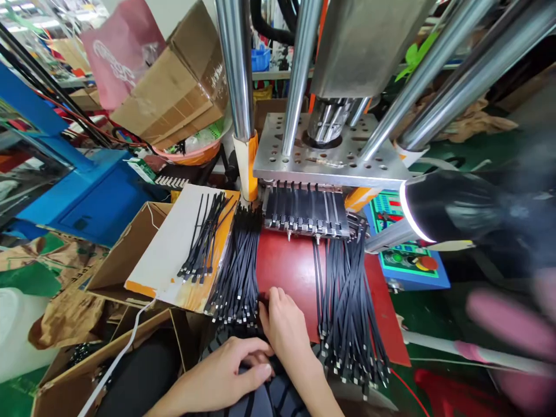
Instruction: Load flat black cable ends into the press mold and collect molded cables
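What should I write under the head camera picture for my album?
Left hand and right hand near black cables, in front of a metal press.

Factory workshop, by look of it. Metal press with thick steel columns over red surface. Control box with buttons beside press. Bundles of black cables, many alike. Blue machine off to left, open cardboard boxes near it. Green floor, cluttered shelving and strip lights in background.
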`<state>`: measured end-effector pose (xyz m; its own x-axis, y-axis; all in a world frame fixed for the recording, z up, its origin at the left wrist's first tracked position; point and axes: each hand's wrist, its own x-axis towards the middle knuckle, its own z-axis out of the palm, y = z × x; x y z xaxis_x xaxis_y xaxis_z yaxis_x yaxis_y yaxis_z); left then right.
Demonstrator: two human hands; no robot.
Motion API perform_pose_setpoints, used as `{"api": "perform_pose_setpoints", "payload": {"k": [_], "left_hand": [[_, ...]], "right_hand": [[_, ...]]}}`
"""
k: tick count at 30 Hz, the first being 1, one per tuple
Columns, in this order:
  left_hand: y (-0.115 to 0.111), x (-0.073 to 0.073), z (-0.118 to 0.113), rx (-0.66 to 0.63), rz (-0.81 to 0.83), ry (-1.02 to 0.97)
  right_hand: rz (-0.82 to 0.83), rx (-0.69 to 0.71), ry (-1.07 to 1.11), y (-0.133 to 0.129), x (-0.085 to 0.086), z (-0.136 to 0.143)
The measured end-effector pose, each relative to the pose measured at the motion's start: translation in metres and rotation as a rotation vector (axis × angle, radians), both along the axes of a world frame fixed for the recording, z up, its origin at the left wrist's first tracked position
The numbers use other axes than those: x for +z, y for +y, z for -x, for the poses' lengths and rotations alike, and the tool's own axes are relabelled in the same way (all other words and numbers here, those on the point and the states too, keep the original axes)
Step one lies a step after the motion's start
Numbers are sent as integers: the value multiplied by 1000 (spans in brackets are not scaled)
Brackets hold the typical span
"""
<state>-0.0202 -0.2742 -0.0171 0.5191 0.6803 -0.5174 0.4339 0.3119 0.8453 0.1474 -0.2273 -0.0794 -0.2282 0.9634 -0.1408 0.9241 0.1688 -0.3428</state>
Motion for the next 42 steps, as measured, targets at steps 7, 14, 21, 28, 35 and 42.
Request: {"api": "perform_pose_setpoints", "payload": {"k": [7, 14, 21, 28, 35, 42], "left_hand": [[0, -14, 6, -37, 73, -54], [5, -45, -32, 470, 356, -515], [30, -51, -73, 515, 191, -615], [44, -72, -76, 343, 269, -476], [60, -54, -87, 468, 562, -816], [30, -24, -67, 78, 246, -597]], "right_hand": [[57, -80, -54, 1, 6, 21], [244, 52, 205, -53, 22, -59], [-35, -329, -129, -55, 13, -95], [-27, -319, 306, -47, 10, -99], [427, -95, 643, -93, 24, -103], [358, -362, 1162, -36, 38, -91]]}}
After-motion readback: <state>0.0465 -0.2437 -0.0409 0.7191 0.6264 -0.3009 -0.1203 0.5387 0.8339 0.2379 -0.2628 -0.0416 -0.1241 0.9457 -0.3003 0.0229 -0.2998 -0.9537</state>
